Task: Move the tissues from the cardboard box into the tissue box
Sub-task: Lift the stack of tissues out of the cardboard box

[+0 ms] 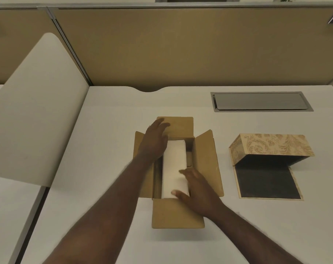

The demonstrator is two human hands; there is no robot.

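Tissues (174,166): white stack inside the open cardboard box (178,216), mid-desk.
Left hand (154,143): fingers spread at the stack's far-left end; whether it grips is unclear.
Right hand (197,189): loosely cupping the near-right end, seemingly bracketing for a lift.
Tissue box (270,147): right, base flap open, ready.
Hidden: stack's depth, the fingertips below.
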